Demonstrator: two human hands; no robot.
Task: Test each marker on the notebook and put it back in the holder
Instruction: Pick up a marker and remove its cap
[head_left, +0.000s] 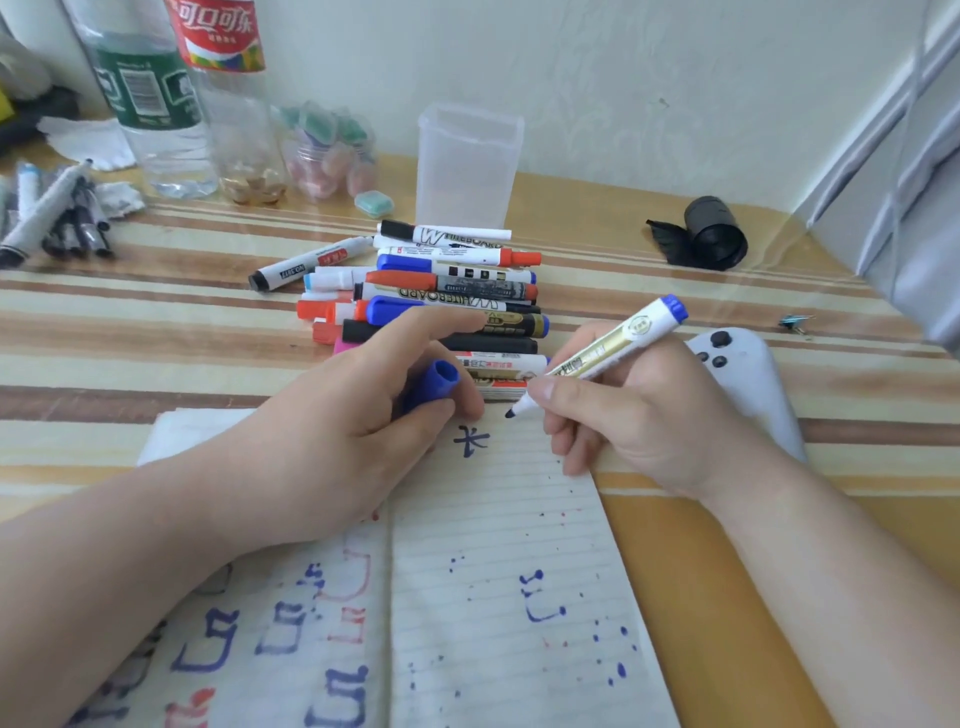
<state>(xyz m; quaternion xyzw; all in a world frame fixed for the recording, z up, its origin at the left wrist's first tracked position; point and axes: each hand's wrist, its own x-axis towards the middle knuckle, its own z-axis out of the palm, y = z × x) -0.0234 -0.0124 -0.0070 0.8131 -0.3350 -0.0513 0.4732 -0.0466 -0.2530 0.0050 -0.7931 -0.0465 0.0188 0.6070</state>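
Note:
An open lined notebook (498, 571) lies in front of me, marked with blue, red and black characters and dots. My right hand (639, 410) grips an uncapped blue marker (608, 353), its tip just above the top of the right page beside a dark blue character. My left hand (358, 415) rests on the notebook's upper left and holds the marker's blue cap (434, 382). A pile of several whiteboard markers (441, 291) lies beyond the notebook. Behind the pile stands a translucent plastic holder (467, 166) that looks empty.
Two plastic bottles (171, 98) and a small jar stand at the back left, with more markers (57, 218) lying at the far left. A black cylinder (714, 234) sits at the back right. A white controller (743, 374) lies behind my right hand.

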